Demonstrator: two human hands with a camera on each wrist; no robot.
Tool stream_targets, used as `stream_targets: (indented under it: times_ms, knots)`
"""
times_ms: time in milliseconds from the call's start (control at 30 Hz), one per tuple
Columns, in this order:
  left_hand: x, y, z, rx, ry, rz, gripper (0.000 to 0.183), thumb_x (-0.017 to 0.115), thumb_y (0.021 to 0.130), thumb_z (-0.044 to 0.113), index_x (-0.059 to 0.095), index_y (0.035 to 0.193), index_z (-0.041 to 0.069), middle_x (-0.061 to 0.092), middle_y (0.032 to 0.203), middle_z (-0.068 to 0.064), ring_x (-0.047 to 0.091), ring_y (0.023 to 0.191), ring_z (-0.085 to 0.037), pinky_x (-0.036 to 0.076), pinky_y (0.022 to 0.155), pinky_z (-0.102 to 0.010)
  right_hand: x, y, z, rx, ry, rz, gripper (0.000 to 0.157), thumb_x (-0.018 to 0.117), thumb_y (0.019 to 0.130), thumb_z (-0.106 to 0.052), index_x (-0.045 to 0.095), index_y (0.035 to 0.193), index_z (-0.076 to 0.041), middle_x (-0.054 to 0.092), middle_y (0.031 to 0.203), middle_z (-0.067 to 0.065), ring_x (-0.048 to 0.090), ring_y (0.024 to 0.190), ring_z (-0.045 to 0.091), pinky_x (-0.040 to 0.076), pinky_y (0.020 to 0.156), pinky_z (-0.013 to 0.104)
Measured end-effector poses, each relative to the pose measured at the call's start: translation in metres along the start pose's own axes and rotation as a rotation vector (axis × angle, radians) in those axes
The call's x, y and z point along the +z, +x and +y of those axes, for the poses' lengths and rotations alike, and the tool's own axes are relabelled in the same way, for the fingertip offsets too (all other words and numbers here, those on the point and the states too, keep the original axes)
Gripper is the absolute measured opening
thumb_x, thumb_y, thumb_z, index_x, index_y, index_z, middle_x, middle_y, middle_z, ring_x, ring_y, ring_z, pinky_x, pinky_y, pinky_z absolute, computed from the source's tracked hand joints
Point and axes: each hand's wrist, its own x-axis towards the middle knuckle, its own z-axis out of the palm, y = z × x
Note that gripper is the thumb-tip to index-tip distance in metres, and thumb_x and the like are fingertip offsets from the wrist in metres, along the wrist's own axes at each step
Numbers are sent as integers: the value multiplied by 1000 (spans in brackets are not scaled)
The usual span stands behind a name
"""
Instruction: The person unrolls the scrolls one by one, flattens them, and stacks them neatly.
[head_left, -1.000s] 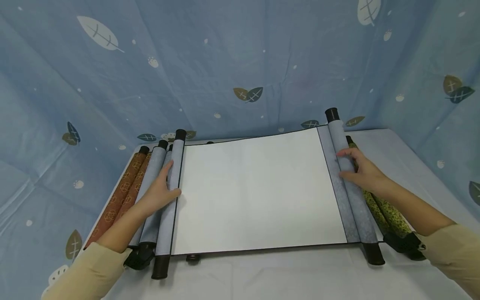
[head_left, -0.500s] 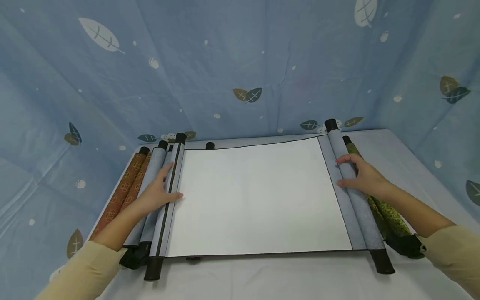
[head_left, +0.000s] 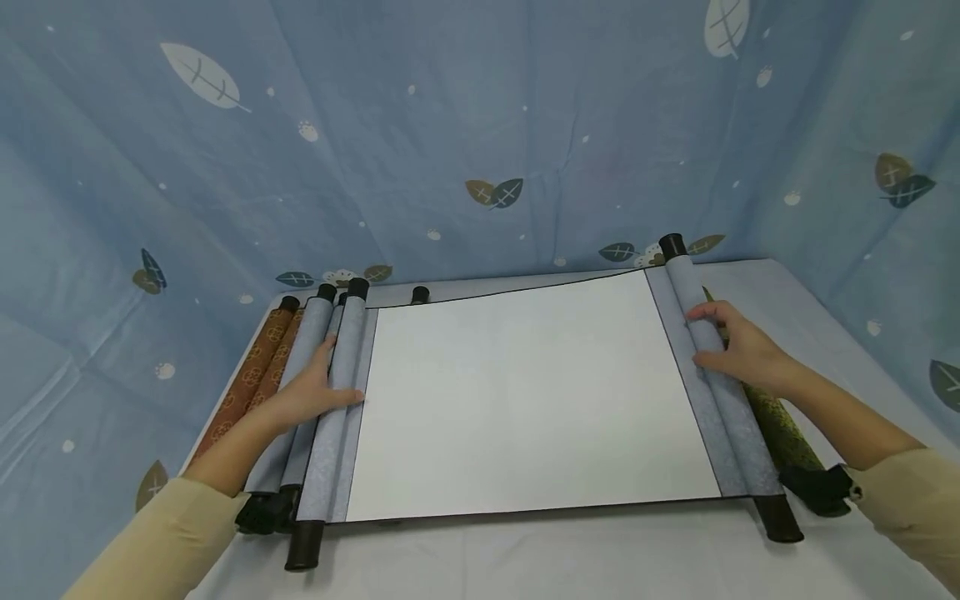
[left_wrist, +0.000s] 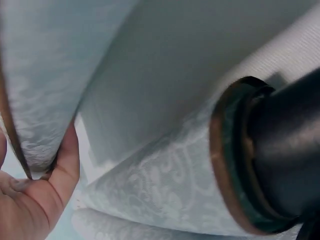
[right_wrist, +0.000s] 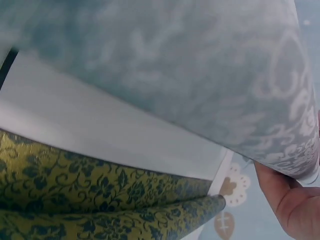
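A scroll lies partly unrolled between my hands, its blank white panel [head_left: 525, 400] spread wide and slightly tilted, higher at the right. My left hand [head_left: 315, 396] holds the scroll's left roll [head_left: 333, 433] between thumb and fingers; the left wrist view shows the thumb and fingers of this hand [left_wrist: 45, 195] at the far end of the patterned roll [left_wrist: 55, 75]. My right hand [head_left: 738, 350] grips the right roll [head_left: 731, 417] about its middle. In the right wrist view that roll [right_wrist: 200, 75] hides most of the fingers. Black knobs cap both rolls.
Brown rolled scrolls [head_left: 251, 379] and grey-blue ones [head_left: 307, 333] lie left of the open scroll. Green-yellow patterned scrolls [right_wrist: 100, 185] lie under and beside my right forearm. A black knob [head_left: 421, 294] pokes out behind the panel. Blue leaf-print cloth [head_left: 480, 125] hangs behind the table [head_left: 525, 558].
The left roll has turned; its dark edge line has gone and a grey strip now shows beside the white panel. The right roll has shifted right and come down a little overall.
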Motion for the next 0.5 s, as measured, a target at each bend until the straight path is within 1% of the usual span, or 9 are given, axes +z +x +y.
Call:
stream_targets:
  times_ms: [100,200,267,300,333,367,400,433,500]
  knots:
    - [-1,-1,3,-13,-16,7,105,66,87,21,-17,145,-6,-1,147,-40,13,132,-58,24,99,-68,-2,0,2,16,-15,-10,60,61,85,2,27,135,8,20,143,34,12,134,54,26,94,65]
    - [-5,0,5,-17,-40,-7,101,63,87,14,-19,144,-7,-1,146,-41,12,132,-57,22,99,-69,-4,1,3,17,-51,-26,61,62,84,1,28,135,8,22,141,34,19,130,53,30,90,63]
    - [-9,1,6,-28,-41,-40,100,61,88,12,-20,143,-9,-2,145,-42,11,131,-58,22,99,-68,-7,2,4,15,-71,-45,63,63,84,0,27,135,7,22,140,34,23,126,51,33,88,61]
    - [-11,2,7,-39,-35,-64,100,61,88,12,-21,143,-9,-3,145,-43,12,131,-58,25,98,-67,-8,4,4,16,-79,-56,64,64,84,-1,27,135,7,22,140,34,26,123,50,34,85,59]
    - [-14,2,8,-53,-24,-88,100,61,88,13,-21,142,-10,-3,145,-43,14,130,-58,32,96,-64,-9,5,4,20,-89,-70,64,64,84,-2,27,136,7,22,139,33,28,119,49,36,83,57]
    - [-16,3,8,-66,-14,-114,100,60,89,14,-21,142,-10,-4,145,-43,17,129,-57,37,93,-60,-10,7,3,27,-97,-84,65,65,84,-3,26,136,6,22,139,33,30,116,47,37,82,55]
    - [-18,5,8,-82,-1,-137,101,60,89,15,-22,142,-10,-4,145,-43,23,127,-55,43,87,-54,-11,9,3,35,-101,-99,66,65,85,-4,26,137,5,23,138,33,33,111,45,38,79,51]
    - [-20,6,8,-97,8,-161,101,60,90,16,-23,141,-11,-5,145,-43,27,125,-54,46,82,-50,-12,11,4,41,-100,-112,67,65,85,-4,26,137,5,24,137,33,35,108,43,39,77,48]
    - [-20,8,7,-128,12,-208,101,60,90,16,-24,140,-11,-9,145,-42,29,125,-54,50,76,-45,-11,13,4,59,-92,-132,67,66,84,-5,26,137,4,28,133,32,37,100,38,39,72,43]
